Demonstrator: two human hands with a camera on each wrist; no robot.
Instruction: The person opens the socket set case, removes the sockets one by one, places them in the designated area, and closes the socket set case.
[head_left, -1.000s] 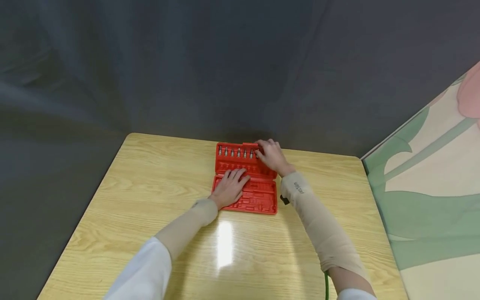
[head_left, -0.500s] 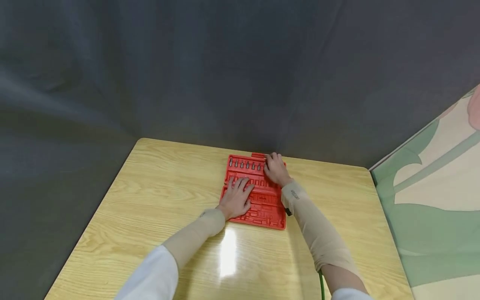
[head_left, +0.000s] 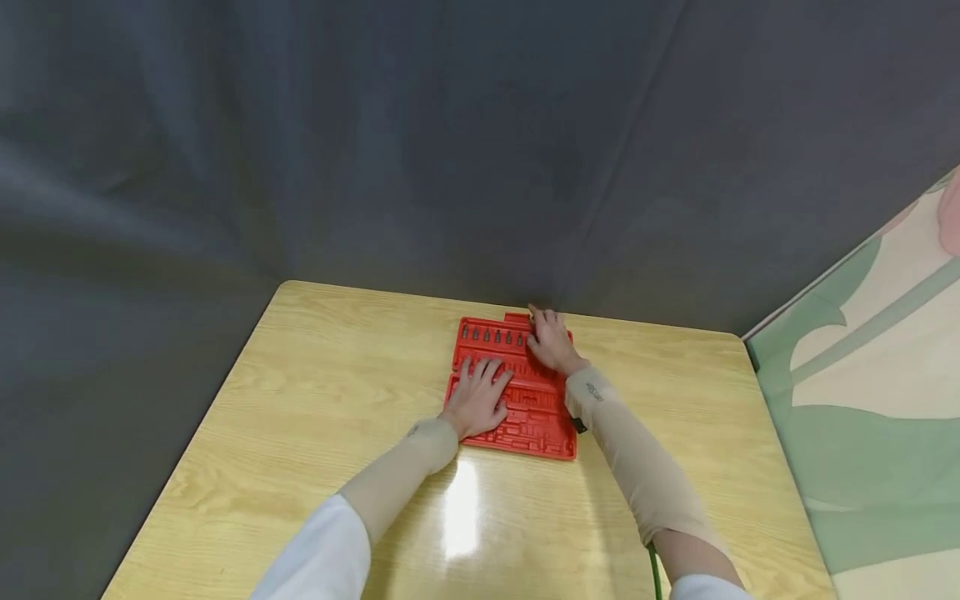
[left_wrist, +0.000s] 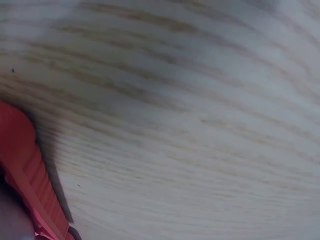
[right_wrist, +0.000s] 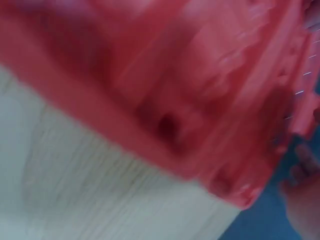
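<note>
At the left of the head view a dark grey curtain (head_left: pixel 225 150) hangs behind the pale wood-grain counter (head_left: pixel 300 433), which carries a bright glare patch near its front edge. The left wrist view shows mostly blurred wood grain, with a corner of the red tool case (left_wrist: pixel 25 170) at its lower left. Toward the middle of the counter, close to its far edge, that red tool case (head_left: pixel 536 425) lies open and flat, its moulded halves side by side front to back. The left hand (head_left: pixel 480 398) lies palm down on the left part of the case, near the seam between the halves, fingers straight and spread, so its grip is released and merely presses on the plastic. Along the far half runs a row of small metal bits (head_left: pixel 491 336) standing in their slots. Just right of them the right hand (head_left: pixel 551 342) rests on the far right corner of the case, fingertips reaching its back edge; whether its grip is clenched round anything I cannot tell. The right wrist view is a blurred red close-up of the case (right_wrist: pixel 165 90). At the far right stands a green and cream panel (head_left: pixel 870 400).
</note>
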